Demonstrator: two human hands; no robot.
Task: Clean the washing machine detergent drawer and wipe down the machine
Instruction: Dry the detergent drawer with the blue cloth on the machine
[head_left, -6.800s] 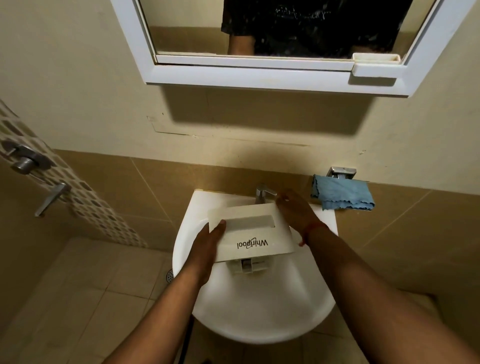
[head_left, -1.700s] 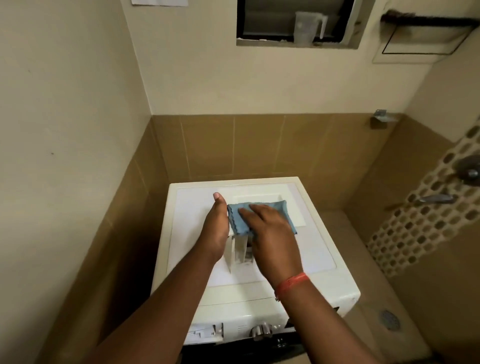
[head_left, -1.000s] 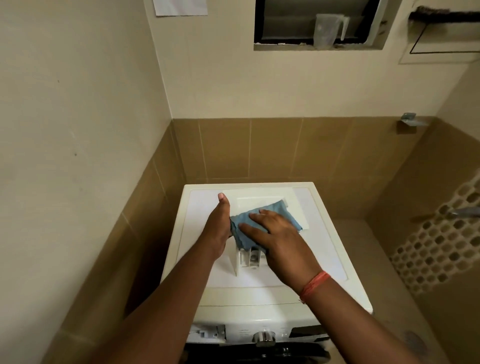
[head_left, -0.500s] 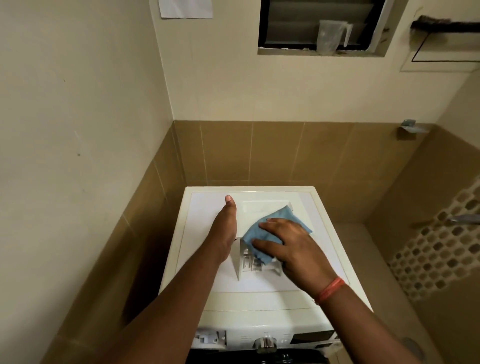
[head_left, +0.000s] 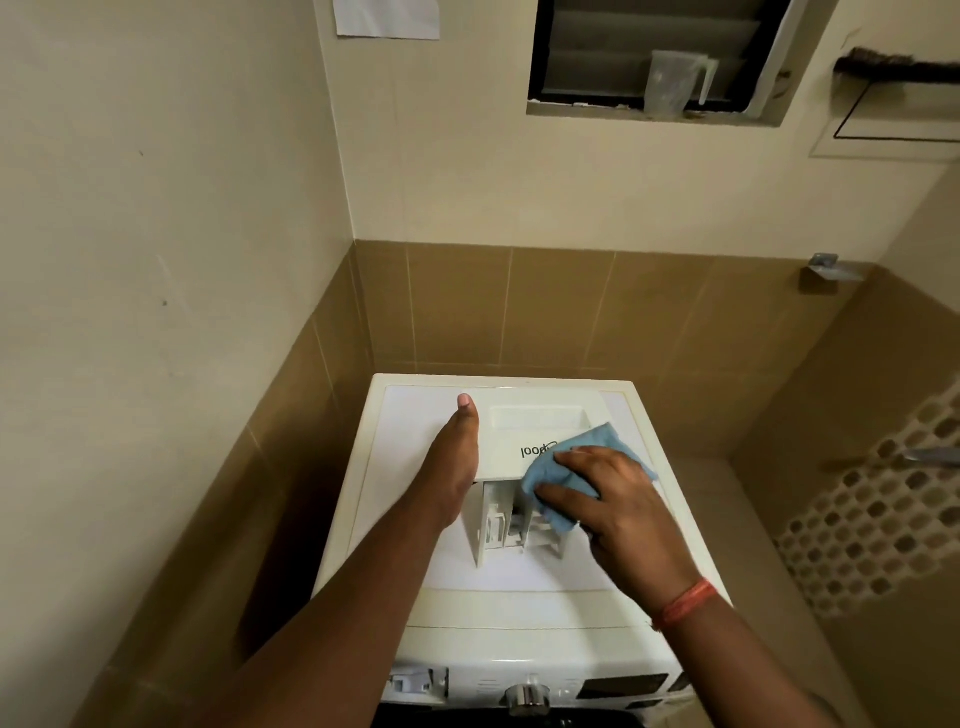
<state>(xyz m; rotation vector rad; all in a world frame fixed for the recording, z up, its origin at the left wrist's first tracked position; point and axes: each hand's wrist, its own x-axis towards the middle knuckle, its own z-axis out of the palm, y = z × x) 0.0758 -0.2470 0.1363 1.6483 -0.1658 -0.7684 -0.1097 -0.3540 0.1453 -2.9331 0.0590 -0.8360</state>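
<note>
standing on the flat top of a white front-loading washing machine (head_left: 519, 613) in a corner with tan tiles, a white plastic detergent drawer (head_left: 511, 467) lies with its front panel turned upward and its printed brand name reading upside down, its compartments facing the camera. the person's left hand (head_left: 453, 467) lies against the drawer's left side, fingers straight and together, thumb tip up near the panel's far corner, bracing it rather than curling around it. the right hand (head_left: 615, 499), an orange thread band at the wrist, presses a light blue microfibre cloth (head_left: 587, 460) onto the right end of the drawer, fingers spread and slightly bent over the fabric; whether the thumb tucks under the cloth cannot be told. the cloth covers the right part of the panel and hangs over the compartments below it. on the machine's front edge show an open drawer slot (head_left: 415, 683), a silver dial (head_left: 527, 693) and a dark display. above, a clear plastic measuring jug (head_left: 675, 83) sits on the sill of a louvred window (head_left: 597, 57), and a sheet of white paper (head_left: 387, 18) hangs on the cream wall.
</note>
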